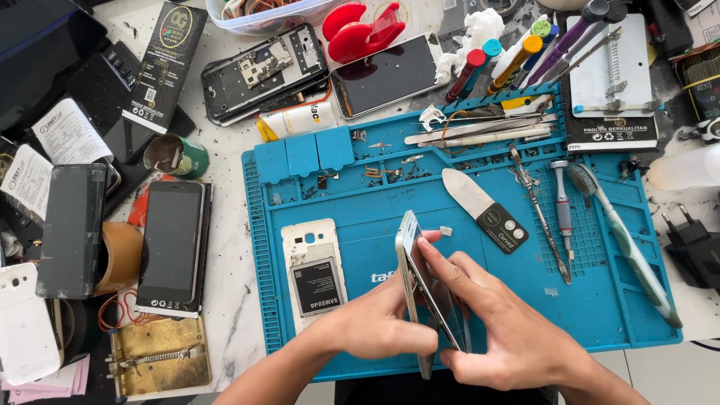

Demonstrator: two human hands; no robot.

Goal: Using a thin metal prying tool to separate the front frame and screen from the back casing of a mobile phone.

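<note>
Hands are seen from the head view, over a blue work mat [360, 217] on the desk. A silver phone [412, 259] is held on edge above the mat: the left hand [375, 326] is closed around its lower edge, and the right hand [510, 337] is laid on its screen side, index finger stretched toward the top. A black oblong package [165, 64] with a round gold emblem is placed upper left, white paper slips [64, 135] beside it. The phone's lower end is hidden between the palms. A clear tub [262, 13], cut off at the top, is filled with wires. A white back cover with its battery [313, 274] is laid on the mat's left.
</note>
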